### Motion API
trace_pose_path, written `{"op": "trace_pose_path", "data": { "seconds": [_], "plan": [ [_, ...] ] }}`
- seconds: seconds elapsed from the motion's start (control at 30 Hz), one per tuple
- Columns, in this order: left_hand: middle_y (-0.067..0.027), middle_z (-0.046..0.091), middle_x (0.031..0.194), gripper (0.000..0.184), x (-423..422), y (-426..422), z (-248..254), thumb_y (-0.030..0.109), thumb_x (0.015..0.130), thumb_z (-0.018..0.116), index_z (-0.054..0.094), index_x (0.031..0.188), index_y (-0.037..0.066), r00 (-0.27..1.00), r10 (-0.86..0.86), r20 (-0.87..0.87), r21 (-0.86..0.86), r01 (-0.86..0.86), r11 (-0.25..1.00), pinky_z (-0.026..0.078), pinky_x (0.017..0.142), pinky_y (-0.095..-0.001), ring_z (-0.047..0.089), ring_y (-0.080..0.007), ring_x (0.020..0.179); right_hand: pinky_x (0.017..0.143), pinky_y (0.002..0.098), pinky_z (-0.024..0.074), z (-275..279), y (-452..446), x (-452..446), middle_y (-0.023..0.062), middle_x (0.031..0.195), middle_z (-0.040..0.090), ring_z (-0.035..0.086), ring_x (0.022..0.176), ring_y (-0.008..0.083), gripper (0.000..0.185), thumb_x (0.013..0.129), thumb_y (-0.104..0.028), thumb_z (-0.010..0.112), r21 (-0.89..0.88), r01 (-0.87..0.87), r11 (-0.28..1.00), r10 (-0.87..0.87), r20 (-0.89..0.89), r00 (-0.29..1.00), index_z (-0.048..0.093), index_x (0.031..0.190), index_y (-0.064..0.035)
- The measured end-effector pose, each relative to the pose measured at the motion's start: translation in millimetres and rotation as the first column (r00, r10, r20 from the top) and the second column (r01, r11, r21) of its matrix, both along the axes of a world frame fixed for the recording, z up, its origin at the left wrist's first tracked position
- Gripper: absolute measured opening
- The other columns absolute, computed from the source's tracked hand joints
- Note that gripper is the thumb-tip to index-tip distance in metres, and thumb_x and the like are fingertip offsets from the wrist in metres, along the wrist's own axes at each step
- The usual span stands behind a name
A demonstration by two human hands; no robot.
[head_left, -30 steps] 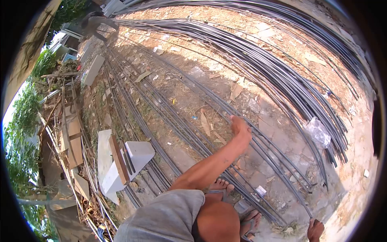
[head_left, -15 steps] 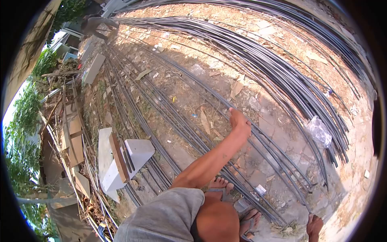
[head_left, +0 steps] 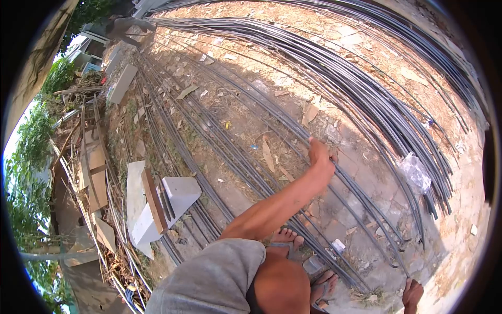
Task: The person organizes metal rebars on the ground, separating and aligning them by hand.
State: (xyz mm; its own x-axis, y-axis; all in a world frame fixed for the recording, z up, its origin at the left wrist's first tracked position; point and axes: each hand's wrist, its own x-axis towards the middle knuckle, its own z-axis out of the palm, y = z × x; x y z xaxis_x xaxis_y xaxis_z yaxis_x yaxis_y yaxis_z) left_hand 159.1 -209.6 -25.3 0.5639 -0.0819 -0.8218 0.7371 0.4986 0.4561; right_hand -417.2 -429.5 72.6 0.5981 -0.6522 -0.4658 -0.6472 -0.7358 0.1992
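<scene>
My left hand (head_left: 321, 153) reaches out at the middle of the head view, its fingers wrapped round long dark steel rebar rods (head_left: 282, 116). How many rods lie inside that grip I cannot tell. Low at the right edge, my right hand (head_left: 412, 293) is closed on the near end of a rebar rod (head_left: 403, 264); part of this hand is hidden by the edge of the view. Between my hands, several rods (head_left: 366, 203) run close together just above the ground. More loose rods (head_left: 246, 175) lie to the left, passing beside my sandalled feet.
A thick bundle of rebar (head_left: 361, 94) curves along the right, with a clear plastic bag (head_left: 414, 174) by its near end. Pale blocks with a wooden strip (head_left: 154, 204) stand at left. Another person (head_left: 128, 29) bends at the far end. Scraps litter the ground.
My left hand has shifted slightly right, and the rods in it have moved with it. My right hand has also moved a little to the right, still holding the rod's end.
</scene>
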Motion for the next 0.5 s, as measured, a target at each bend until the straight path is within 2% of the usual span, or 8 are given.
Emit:
{"op": "trace_pose_path", "data": {
  "seconds": [0.03,0.1,0.2,0.27,0.33,0.5],
  "plan": [
    [-0.0010,0.037,0.071,0.039,4,-5,-11,0.044,0.105,0.027,0.047,0.100,0.010,1.000,-0.005,-0.013,0.009,0.005,1.000,0.038,0.053,-0.0341,0.035,-0.0140,0.056,0.060,0.0572,0.0423,1,-6,2,0.0286,0.063,0.056,0.056,0.065,0.0506,0.057,0.098,-0.044,0.043,-0.041,-0.032,0.999,0.034,0.044,0.998,0.056,0.064,-0.0001],
    [-0.0017,0.038,0.072,0.041,11,-5,-36,0.043,0.105,0.027,0.049,0.106,0.009,0.999,-0.013,-0.048,0.047,0.015,0.999,0.041,0.055,-0.0357,0.037,-0.0146,0.058,0.061,0.0571,0.0430,16,-25,18,0.0294,0.065,0.057,0.057,0.066,0.0502,0.057,0.098,-0.045,0.044,-0.064,-0.008,0.998,0.007,-0.016,1.000,0.056,0.066,0.0000],
    [-0.0038,0.045,0.077,0.043,23,-19,-77,0.042,0.105,0.027,0.049,0.116,0.007,0.991,0.042,-0.127,-0.162,-0.062,0.985,0.046,0.062,-0.0409,0.045,-0.0184,0.063,0.063,0.0569,0.0451,14,-58,45,0.0299,0.070,0.060,0.059,0.070,0.0492,0.056,0.098,-0.048,0.046,-0.063,0.001,0.998,-0.005,-0.068,0.998,0.057,0.070,0.0000],
    [-0.0067,0.052,0.085,0.043,36,-31,-85,0.041,0.105,0.026,0.049,0.117,0.006,0.991,-0.062,-0.122,-0.146,0.044,0.988,0.047,0.068,-0.0444,0.052,-0.0226,0.072,0.066,0.0564,0.0472,-5,-73,55,0.0297,0.073,0.062,0.061,0.074,0.0483,0.058,0.099,-0.050,0.043,-0.085,0.049,0.995,-0.057,-0.091,0.994,0.057,0.073,0.0004],
    [-0.0079,0.046,0.096,0.039,62,-40,-86,0.038,0.105,0.029,0.043,0.123,0.007,0.986,-0.142,-0.085,-0.146,0.129,0.981,0.044,0.075,-0.0463,0.047,-0.0240,0.084,0.070,0.0557,0.0483,-12,-82,84,0.0298,0.077,0.063,0.063,0.080,0.0475,0.060,0.097,-0.056,0.041,-0.086,0.126,0.988,-0.133,-0.083,0.988,0.058,0.082,-0.0001],
    [-0.0110,0.031,0.126,0.042,99,-61,-115,0.032,0.104,0.036,0.029,0.138,0.007,0.908,-0.409,-0.088,-0.091,0.402,0.911,0.037,0.092,-0.0508,0.034,-0.0277,0.113,0.080,0.0530,0.0482,-34,-106,95,0.0277,0.089,0.067,0.064,0.091,0.0457,0.068,0.091,-0.068,0.043,-0.088,0.407,0.909,-0.400,0.093,0.912,0.059,0.100,-0.0027]
  ]
}}
